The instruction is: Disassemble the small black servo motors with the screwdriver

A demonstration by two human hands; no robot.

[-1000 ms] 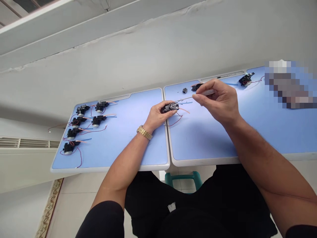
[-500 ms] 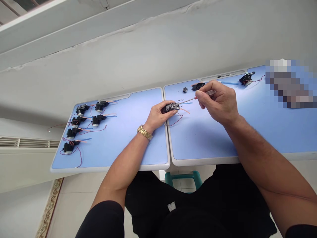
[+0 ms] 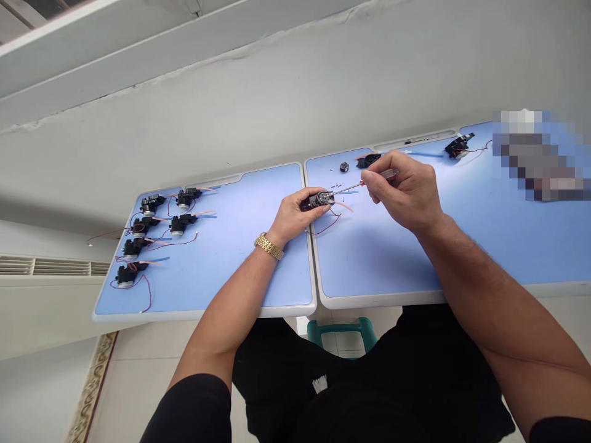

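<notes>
My left hand [image 3: 298,212] is closed around a small black motor unit [image 3: 318,200], with its round metallic face turned up. Red wire and blue and orange strips come out from beside it. In my right hand [image 3: 406,191] is a screwdriver [image 3: 385,176] with a clear handle, gripped between thumb and fingers. Its thin shaft slants down to the left, the tip at the unit's right edge; whether it touches a screw is too small to tell. Several tiny dark screws [image 3: 337,185] lie on the blue table just behind the unit.
Several similar black units [image 3: 133,247] with wires stand at the left of the blue table [image 3: 249,258]. Behind my right hand are a small round black part [image 3: 344,167] and a black housing [image 3: 368,161]. Another unit [image 3: 458,146] stands farther right, near a blurred patch.
My right hand has shifted very slightly left with the screwdriver. My left hand still holds the motor unit in the same place.
</notes>
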